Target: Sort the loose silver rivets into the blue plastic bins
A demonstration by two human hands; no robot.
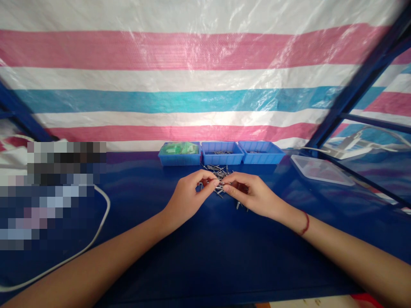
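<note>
A loose heap of thin, silvery metal pins (218, 171) lies on the dark blue table, nail- or rivet-like, too small to tell exactly. Over its near side, my left hand (192, 192) pinches thumb and forefinger together on what looks like one thin metal pin. My right hand (252, 193) meets it from the other side, its fingers also closed in a pinch at the pins. The two sets of fingertips almost touch. A few metal ends show beneath the right palm; whether they are held or lying there, I cannot tell.
Behind the heap stand three blue bins: the left bin (180, 160) holds green-tinted bags, the middle bin (222, 159) and right bin (261, 158) some metal pins. A translucent lid (321, 170) lies right. A white cable (104, 209) curves left. Blue frame posts flank the striped sheet (192, 100).
</note>
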